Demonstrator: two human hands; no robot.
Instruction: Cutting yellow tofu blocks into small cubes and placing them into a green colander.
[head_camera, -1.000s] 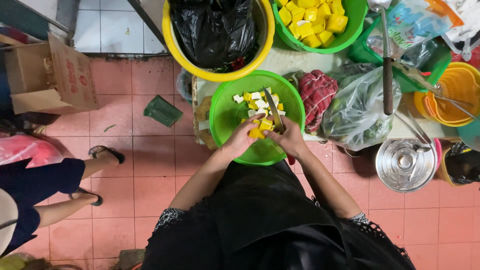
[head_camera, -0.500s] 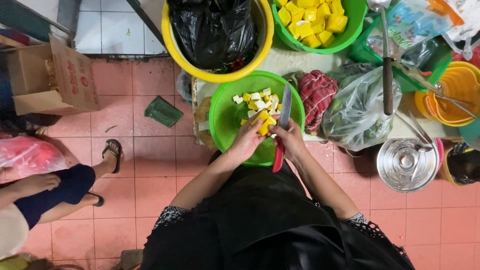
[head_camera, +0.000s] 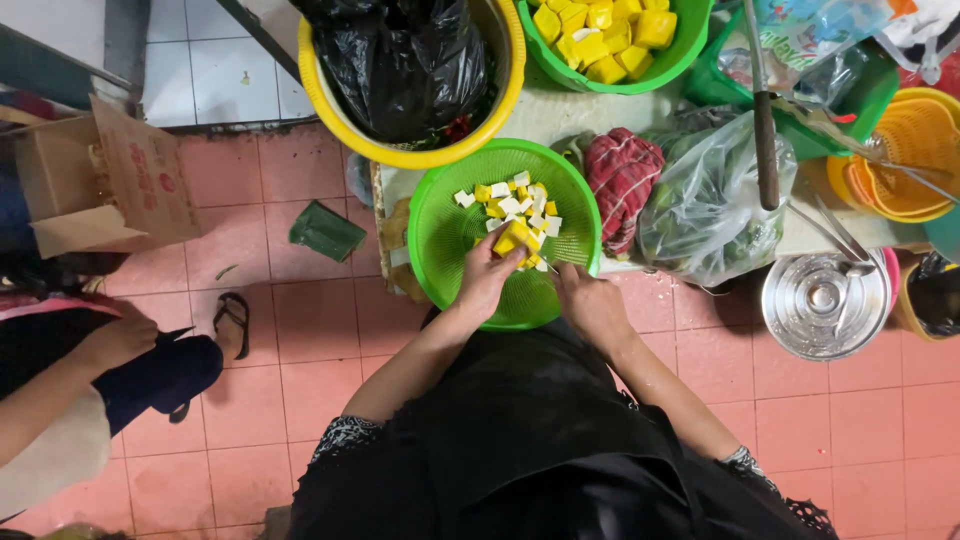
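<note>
Your left hand (head_camera: 487, 280) reaches into the green colander (head_camera: 455, 235) at the worktop's near edge, fingers closed on a yellow block (head_camera: 512, 238) beside the cut cubes (head_camera: 515, 200). Your right hand (head_camera: 592, 303) rests at the colander's rim, fingers curled; whether they hold anything, you cannot tell.

The colander (head_camera: 450, 240) under the hands is bright green with a fine mesh pattern, and the cubes (head_camera: 515, 205) in it are yellow and white. A yellow tub (head_camera: 420, 155) holds a glossy black bag (head_camera: 400, 55). The second green basket (head_camera: 680, 60) carries deeper yellow chunks (head_camera: 600, 30). The cloth (head_camera: 620, 180) is red with a dark check. The floor tiles (head_camera: 290, 400) are salmon pink with pale grout. An orange basket (head_camera: 900, 160) sits beside a silvery steel lid (head_camera: 825, 305). The person's clothing (head_camera: 530, 450) is black.
</note>
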